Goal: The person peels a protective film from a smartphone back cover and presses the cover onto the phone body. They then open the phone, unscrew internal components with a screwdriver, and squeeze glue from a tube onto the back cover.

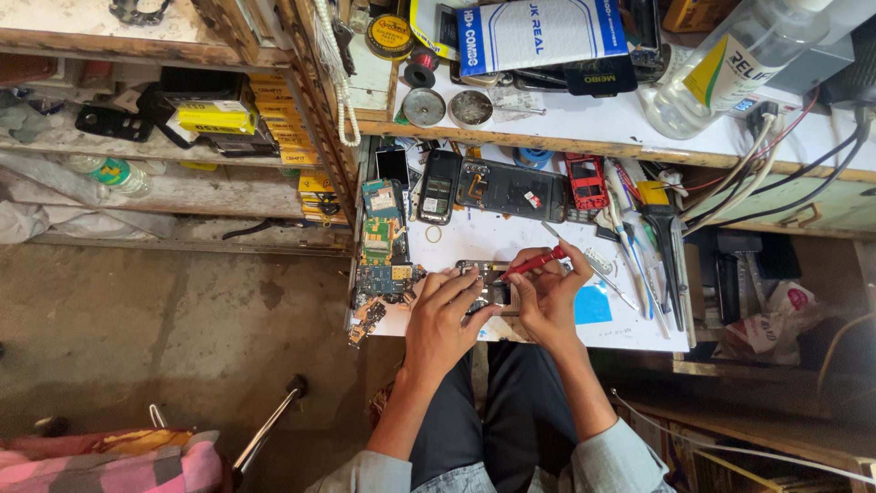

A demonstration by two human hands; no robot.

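Observation:
My left hand (443,306) grips the left end of an opened mobile phone (494,294) that lies flat on the white worktop (511,242), its inner frame facing up. My right hand (547,297) rests on the phone's right side and holds a red-handled screwdriver (537,262), tip pointed down and left into the phone. The phone's middle is partly hidden by my fingers.
Circuit boards (383,246) lie piled at the left edge of the worktop. Several dismantled phones (497,187) sit at the back. Brushes, tweezers and tools (652,237) lie at the right, beside a blue pad (593,306). A shelf above holds a clear bottle (730,64) and tins.

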